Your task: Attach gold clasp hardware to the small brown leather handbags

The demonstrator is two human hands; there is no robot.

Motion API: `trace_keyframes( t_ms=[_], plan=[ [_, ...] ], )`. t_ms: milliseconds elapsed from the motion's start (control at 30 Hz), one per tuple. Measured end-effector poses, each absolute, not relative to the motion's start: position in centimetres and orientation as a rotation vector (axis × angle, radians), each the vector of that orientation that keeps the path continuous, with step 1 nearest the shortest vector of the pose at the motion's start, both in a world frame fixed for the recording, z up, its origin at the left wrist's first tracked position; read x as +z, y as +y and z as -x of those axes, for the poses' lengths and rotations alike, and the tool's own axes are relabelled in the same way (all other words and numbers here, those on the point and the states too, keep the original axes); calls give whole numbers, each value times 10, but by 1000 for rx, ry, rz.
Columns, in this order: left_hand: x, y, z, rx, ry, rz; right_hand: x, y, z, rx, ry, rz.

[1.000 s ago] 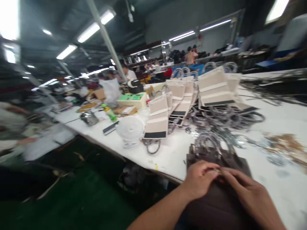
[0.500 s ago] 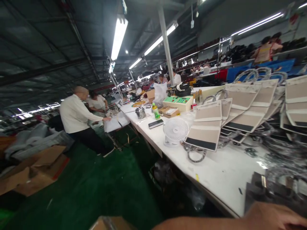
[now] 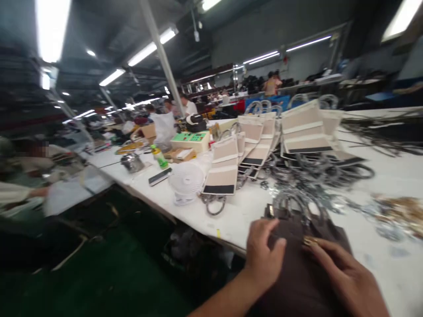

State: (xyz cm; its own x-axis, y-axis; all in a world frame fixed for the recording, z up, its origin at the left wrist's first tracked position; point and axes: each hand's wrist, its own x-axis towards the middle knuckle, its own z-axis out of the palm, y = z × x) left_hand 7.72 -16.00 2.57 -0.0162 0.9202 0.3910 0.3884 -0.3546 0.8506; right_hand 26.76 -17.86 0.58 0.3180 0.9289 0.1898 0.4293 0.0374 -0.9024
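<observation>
A dark brown bag [image 3: 297, 273] with wrapped ring handles lies at the near edge of the white table [image 3: 238, 211]. My left hand [image 3: 264, 253] rests flat on its left side, fingers apart. My right hand [image 3: 343, 277] lies on its right side, fingertips touching a small gold fitting [image 3: 309, 241] on the bag's top. Whether the fingers pinch the fitting is blurred.
Beige and black bag panels [image 3: 224, 169] stand in rows behind, beside a heap of wrapped ring handles [image 3: 317, 169]. A white fan [image 3: 187, 180], a green bottle [image 3: 160, 157], a phone [image 3: 159, 176] and a control box [image 3: 190, 140] sit to the left. People work at far tables; green floor lies at left.
The camera swung left and up toward the hall, then came back down to the bag. My left hand now lies flatter on the bag; the right stays at the gold fitting.
</observation>
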Motion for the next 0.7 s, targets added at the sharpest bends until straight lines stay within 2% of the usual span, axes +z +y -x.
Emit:
trace_keyframes(
  t_ms=[100,233,333,467,600,700],
  plan=[
    [17,-144,-62,1291,1542,-1773,17,-178,-269,757,-1239,1587],
    [10,-129,-61,1150,1526,-1825,21,-173,-262,774,-1227,1526],
    [17,-125,-67,1190,1507,-1609,20,-174,-262,789,-1212,1501],
    [35,-124,-74,1242,1238,-1003,18,-174,-266,802,-1175,1487],
    [51,-125,-74,920,860,-815,13,-172,-270,820,-1147,1471],
    [54,-120,-74,779,772,-776,11,-170,-275,842,-1111,1487]
  ],
)
